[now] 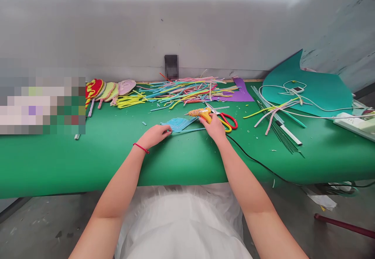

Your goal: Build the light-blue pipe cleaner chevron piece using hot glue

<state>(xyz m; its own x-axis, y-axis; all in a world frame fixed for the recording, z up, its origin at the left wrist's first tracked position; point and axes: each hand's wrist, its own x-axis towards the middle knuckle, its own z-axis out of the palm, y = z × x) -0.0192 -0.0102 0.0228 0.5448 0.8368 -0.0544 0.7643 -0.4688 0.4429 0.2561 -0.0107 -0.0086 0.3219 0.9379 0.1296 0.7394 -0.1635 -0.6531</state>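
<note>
A light-blue leaf-shaped piece (176,124) made of fuzzy strips in a chevron pattern lies on the green table cover. My left hand (156,134) is closed at its lower left edge, thumb and fingertips pinching a blue pipe cleaner (189,130) that runs along the near side toward the right hand. Over the piece's right side, my right hand (215,128) is wrapped round a yellow hot glue gun (202,113), its nozzle pointing left. Just behind that hand lie scissors (233,120) with red and yellow handles, partly covered.
Colourful pipe cleaners (187,91) are heaped at the back over a purple sheet (241,91). Finished fuzzy shapes (109,91) lie back left. To the right are green wires (283,136), a teal sheet (328,91), a power strip (353,122) and a black cord (258,161).
</note>
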